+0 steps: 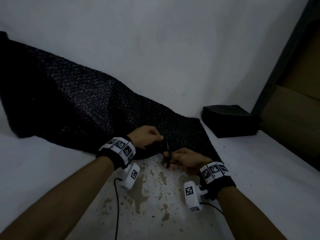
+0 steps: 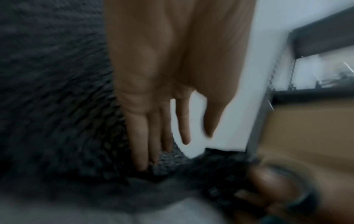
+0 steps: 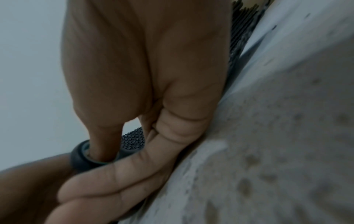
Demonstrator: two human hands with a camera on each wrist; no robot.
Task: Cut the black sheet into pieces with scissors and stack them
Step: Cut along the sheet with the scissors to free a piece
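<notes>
Nearest to us, our two bare forearms reach forward over a white worktop (image 1: 52, 161) whose front patch is worn and speckled brown. Each wrist carries a black strap with white coded marker blocks (image 1: 119, 148), and a thin black cable trails from each.

Our right hand (image 1: 186, 159) grips the small black-handled scissors (image 1: 168, 154): in the right wrist view the thumb passes through a dark ring of the handle and the other fingers curl beneath it. The blades point away from us at the near edge of the sheet; how far apart they stand we cannot tell, as the head view is dim there.

Just beside it, our left hand (image 1: 147, 136) rests on the long black bubble-textured sheet (image 1: 83, 104). From the head view the fingers look bent at the near edge, while the blurred left wrist view shows them stretched out along the material, so we cannot tell whether they pinch it or only press it.

The sheet itself lies across the worktop, running from our hands far off to the left, its surface rumpled.

Farther right, well apart from the hands, sits a neat stack of black square cut pieces (image 1: 230, 120). Beyond it stands a brown cardboard box (image 1: 290, 122) beside a dark frame, with a plain white wall behind.
</notes>
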